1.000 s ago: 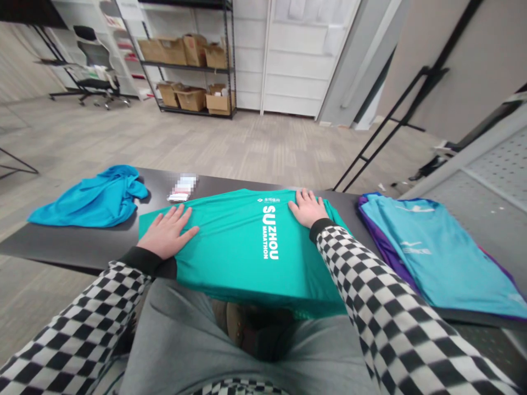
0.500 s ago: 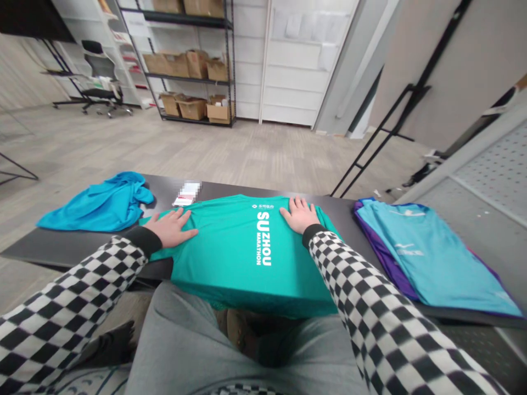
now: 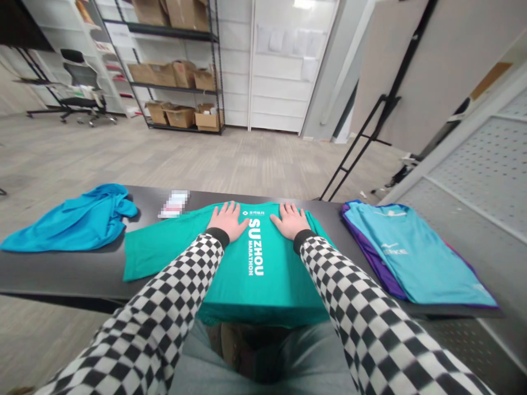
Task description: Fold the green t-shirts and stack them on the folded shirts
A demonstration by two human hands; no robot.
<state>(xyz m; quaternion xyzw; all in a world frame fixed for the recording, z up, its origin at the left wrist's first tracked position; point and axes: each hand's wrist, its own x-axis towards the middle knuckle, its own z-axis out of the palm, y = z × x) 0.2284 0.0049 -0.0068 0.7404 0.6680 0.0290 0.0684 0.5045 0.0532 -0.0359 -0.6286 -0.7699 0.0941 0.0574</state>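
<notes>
On the middle of the desk point(image 3: 82, 274), atop the green shirt point(image 3: 280, 274) partly draped past the near edge, resting left hand point(image 3: 228, 222) and right hand point(image 3: 292, 222) flat with a wide, empty grip. Could wrinkle the cloth by sliding unevenly, or drag it off by catching the overhang.

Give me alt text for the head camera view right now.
A left hand and right hand lie flat on a green Suzhou Marathon shirt spread across a dark table. Crumpled blue cloth lies left, a folded garment stack right.
</notes>
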